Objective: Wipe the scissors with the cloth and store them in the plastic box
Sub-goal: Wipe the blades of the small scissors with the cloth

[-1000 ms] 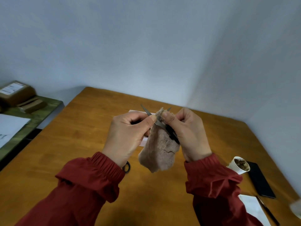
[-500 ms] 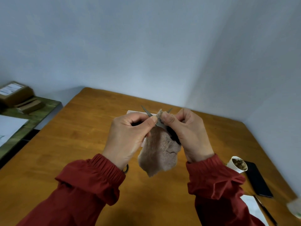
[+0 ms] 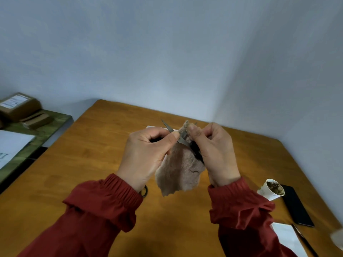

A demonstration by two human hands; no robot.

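Observation:
Above the wooden table I hold a pair of grey-bladed scissors with the blades spread. My left hand grips them, thumb pressed on one blade. A black handle ring shows under that wrist. My right hand pinches a brownish-pink cloth around the other blade, near its tip. The rest of the cloth hangs between my hands. A flat white thing lies on the table behind my left hand, mostly hidden. I cannot tell whether it is the plastic box.
A paper cup with dark contents, a black phone, a white sheet and a pen lie at the right edge. On the left, a green side table holds cardboard boxes and paper.
Both hands stay almost in place above the table. The right hand's pinch on the cloth shifts slightly along the blade, and the hanging end of the cloth sways a little.

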